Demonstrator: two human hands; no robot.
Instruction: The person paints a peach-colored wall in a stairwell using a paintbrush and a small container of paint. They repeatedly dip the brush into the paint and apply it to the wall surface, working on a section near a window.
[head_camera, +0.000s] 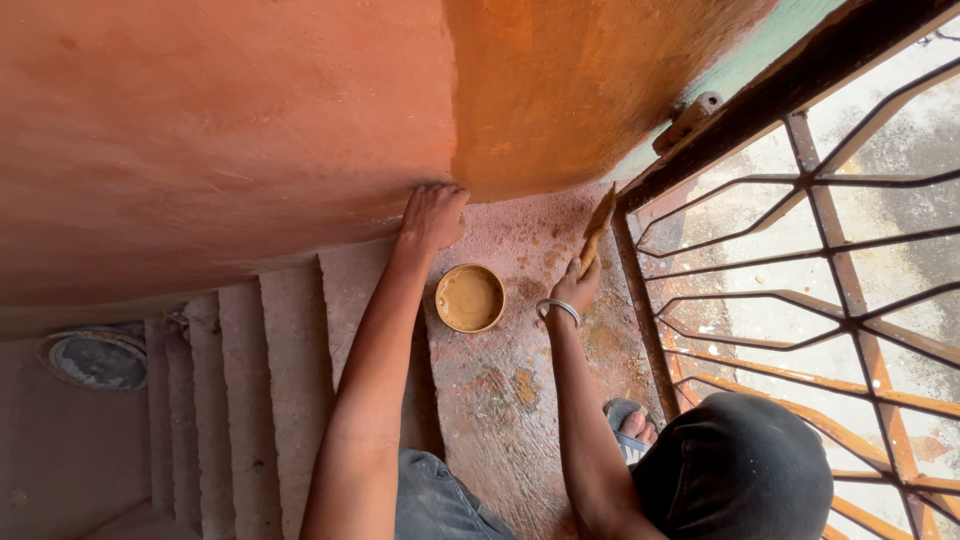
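Brush (598, 228) | long axis steep, bristle end up beside gate (800, 250) frame | above right hand (577, 287), which grips its handle | left hand (433, 215) spread flat on wall (200, 130), past bowl (470, 298)

Wall (200, 130) showing matt orange plaster, slightly uneven; patch at 1 o'clock (570, 80) looking freshly coated, ochre, grainy. Landing floor (510, 390) appearing rough concrete, speckled with paint stains. Bowl (470, 298) holding smooth, creamy tan paint with wet sheen. Brush (597, 232) showing wooden handle smeared ochre. Gate (800, 250) at 3 o'clock looking like rusty metal, partly coated orange. Bangle (560, 308) gleaming metallic. Trousers (440, 500) looking like worn denim cloth.
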